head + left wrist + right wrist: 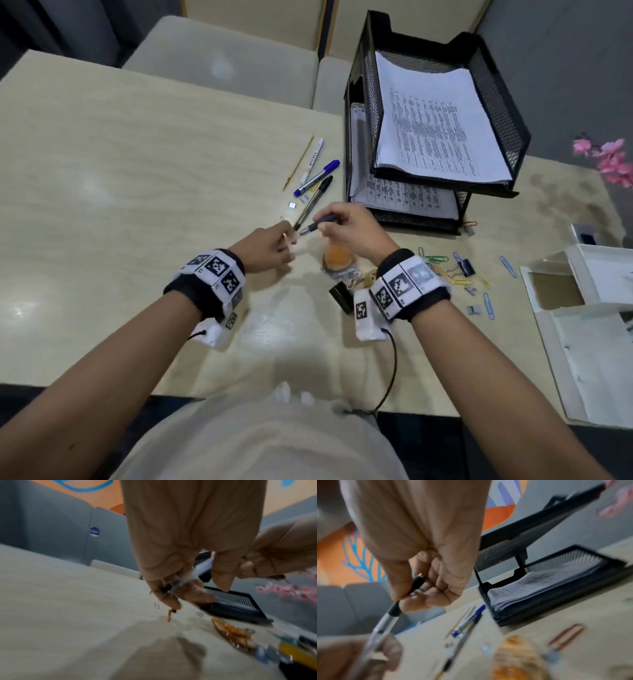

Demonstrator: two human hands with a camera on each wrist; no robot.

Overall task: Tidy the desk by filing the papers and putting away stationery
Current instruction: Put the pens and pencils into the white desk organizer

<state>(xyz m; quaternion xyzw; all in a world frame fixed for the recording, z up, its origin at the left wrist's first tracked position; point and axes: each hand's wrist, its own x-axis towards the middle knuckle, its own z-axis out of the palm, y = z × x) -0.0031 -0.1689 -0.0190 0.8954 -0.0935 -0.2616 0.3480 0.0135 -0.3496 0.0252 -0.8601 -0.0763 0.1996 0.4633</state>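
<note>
1. Your right hand (352, 233) sits above the desk (137, 171), thumb and fingers pinched round the dark grip of a clear pen (388, 620).
2. Your left hand (270, 248) meets the pen's far end, fingers curled on it; wrist views are blurred there.
3. Blue marker (317, 178), white marker (311, 161) and black pen (313, 202) lie together, just left of the black mesh tray (493, 99).
4. Papers (438, 126) fill both tiers.
5. Coloured paper clips (435, 258) and a binder clip (464, 267) lie scattered by your right wrist.
</note>
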